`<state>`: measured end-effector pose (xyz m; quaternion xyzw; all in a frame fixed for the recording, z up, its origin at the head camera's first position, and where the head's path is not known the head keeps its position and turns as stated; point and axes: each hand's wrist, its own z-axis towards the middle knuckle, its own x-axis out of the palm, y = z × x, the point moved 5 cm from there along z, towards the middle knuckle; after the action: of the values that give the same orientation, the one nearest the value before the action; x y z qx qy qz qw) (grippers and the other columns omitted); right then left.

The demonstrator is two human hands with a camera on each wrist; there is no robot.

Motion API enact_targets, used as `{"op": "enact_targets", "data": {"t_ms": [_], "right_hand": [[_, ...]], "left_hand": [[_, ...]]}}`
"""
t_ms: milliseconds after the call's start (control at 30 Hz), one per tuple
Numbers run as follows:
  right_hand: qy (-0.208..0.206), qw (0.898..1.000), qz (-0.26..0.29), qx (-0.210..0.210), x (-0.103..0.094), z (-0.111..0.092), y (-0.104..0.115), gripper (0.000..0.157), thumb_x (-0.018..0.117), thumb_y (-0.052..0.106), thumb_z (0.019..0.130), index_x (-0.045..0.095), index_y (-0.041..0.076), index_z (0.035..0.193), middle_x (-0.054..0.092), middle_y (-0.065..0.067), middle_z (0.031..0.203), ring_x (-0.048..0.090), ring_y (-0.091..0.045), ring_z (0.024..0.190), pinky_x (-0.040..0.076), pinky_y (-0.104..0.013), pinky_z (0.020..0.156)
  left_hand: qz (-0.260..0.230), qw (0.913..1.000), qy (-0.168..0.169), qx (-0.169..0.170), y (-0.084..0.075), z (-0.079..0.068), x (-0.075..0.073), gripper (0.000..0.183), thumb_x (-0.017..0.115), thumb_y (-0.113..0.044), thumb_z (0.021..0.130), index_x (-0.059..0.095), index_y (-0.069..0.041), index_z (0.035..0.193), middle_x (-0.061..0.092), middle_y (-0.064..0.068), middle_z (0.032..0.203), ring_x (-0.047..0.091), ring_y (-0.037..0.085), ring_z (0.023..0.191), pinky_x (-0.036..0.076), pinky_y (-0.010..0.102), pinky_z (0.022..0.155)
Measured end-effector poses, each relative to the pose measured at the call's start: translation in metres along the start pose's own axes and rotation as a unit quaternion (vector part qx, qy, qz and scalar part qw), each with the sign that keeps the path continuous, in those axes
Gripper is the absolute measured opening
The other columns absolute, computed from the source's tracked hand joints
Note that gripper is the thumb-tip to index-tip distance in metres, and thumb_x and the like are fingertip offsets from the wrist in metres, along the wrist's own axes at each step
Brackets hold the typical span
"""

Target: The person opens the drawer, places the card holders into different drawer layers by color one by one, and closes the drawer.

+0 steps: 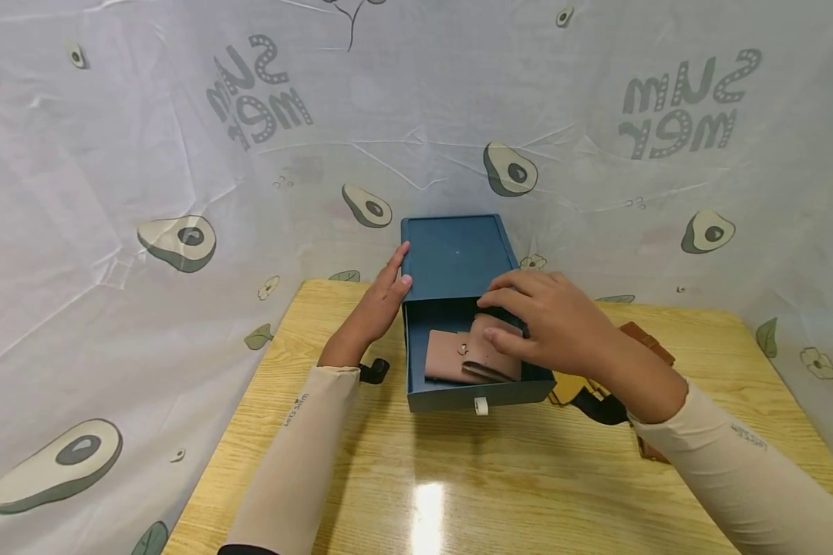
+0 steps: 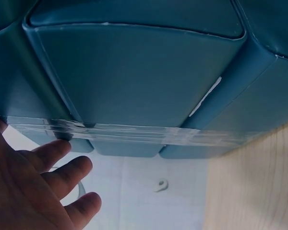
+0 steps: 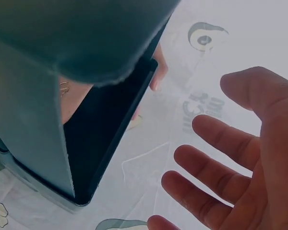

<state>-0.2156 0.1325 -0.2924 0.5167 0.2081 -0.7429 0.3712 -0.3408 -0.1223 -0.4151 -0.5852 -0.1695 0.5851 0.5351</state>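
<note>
A blue box (image 1: pixel 454 258) with its drawer (image 1: pixel 444 400) pulled out stands at the far side of the table. Inside the drawer lie a flat pink wallet-like piece (image 1: pixel 446 354) and a folded pink one (image 1: pixel 489 353) leaning over it. My left hand (image 1: pixel 377 308) rests against the box's left side with fingers extended; in the left wrist view clear tape (image 2: pixel 134 132) runs across the blue surface near its fingers. Over the drawer's right side hovers my right hand (image 1: pixel 562 320), fingers loosely bent. The right wrist view shows its fingers (image 3: pixel 216 129) spread apart, holding nothing.
Right of the drawer, a yellow item (image 1: pixel 568 387) and a brown leather-like item (image 1: pixel 645 339) lie partly hidden by my right forearm. A white pull tab (image 1: pixel 482 406) sticks out from the drawer front. Printed sheeting (image 1: pixel 416 92) hangs behind the wooden table (image 1: pixel 361 478).
</note>
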Motion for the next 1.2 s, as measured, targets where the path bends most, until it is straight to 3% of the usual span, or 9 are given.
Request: {"op": "enact_targets", "data": {"t_ms": [267, 467, 800, 967, 1200], "right_hand": [[-0.011, 1.000, 0.007, 0.000, -0.001, -0.009, 0.000, 0.037, 0.082, 0.031, 0.097, 0.077, 0.012, 0.129, 0.070, -0.010, 0.130, 0.066, -0.034, 0.121, 0.053, -0.060, 0.098], [-0.014, 1.000, 0.014, 0.006, 0.000, -0.018, 0.005, 0.037, 0.079, 0.034, 0.098, 0.078, 0.013, 0.128, 0.070, -0.008, 0.130, 0.067, -0.032, 0.120, 0.054, -0.058, 0.098], [-0.064, 0.996, 0.049, -0.025, -0.008, -0.038, 0.031, 0.047, 0.049, 0.054, 0.113, 0.077, 0.018, 0.125, 0.071, 0.000, 0.128, 0.068, -0.024, 0.113, 0.056, -0.054, 0.092], [-0.065, 0.994, 0.080, -0.026, -0.009, -0.045, 0.044, 0.037, 0.058, 0.049, 0.111, 0.077, 0.020, 0.126, 0.070, 0.004, 0.128, 0.068, -0.018, 0.111, 0.058, -0.047, 0.088], [-0.020, 0.988, 0.154, 0.006, -0.002, -0.054, 0.055, 0.025, 0.077, 0.030, 0.103, 0.076, 0.024, 0.127, 0.068, 0.012, 0.129, 0.068, -0.010, 0.112, 0.061, -0.038, 0.090]], "left_hand": [[0.003, 1.0000, -0.007, -0.002, 0.002, -0.001, 0.000, 0.074, 0.028, -0.068, 0.112, 0.007, -0.036, 0.176, 0.005, -0.001, 0.182, 0.007, 0.027, 0.168, 0.013, 0.064, 0.131], [-0.003, 0.9999, -0.012, -0.003, 0.003, -0.002, 0.000, 0.071, 0.029, -0.063, 0.113, 0.007, -0.036, 0.176, 0.006, -0.001, 0.182, 0.008, 0.027, 0.168, 0.013, 0.063, 0.131], [-0.005, 0.9999, -0.015, -0.004, 0.007, -0.001, -0.001, 0.068, 0.028, -0.059, 0.114, 0.008, -0.038, 0.175, 0.006, -0.003, 0.182, 0.008, 0.024, 0.168, 0.014, 0.061, 0.132], [-0.011, 0.9998, -0.017, -0.009, 0.007, -0.001, -0.002, 0.067, 0.028, -0.058, 0.115, 0.008, -0.039, 0.175, 0.006, -0.004, 0.182, 0.008, 0.024, 0.168, 0.014, 0.061, 0.132], [-0.019, 0.9997, -0.012, -0.006, 0.007, 0.001, -0.001, 0.066, 0.028, -0.056, 0.115, 0.007, -0.038, 0.175, 0.005, -0.004, 0.182, 0.008, 0.025, 0.167, 0.016, 0.061, 0.131]]}}
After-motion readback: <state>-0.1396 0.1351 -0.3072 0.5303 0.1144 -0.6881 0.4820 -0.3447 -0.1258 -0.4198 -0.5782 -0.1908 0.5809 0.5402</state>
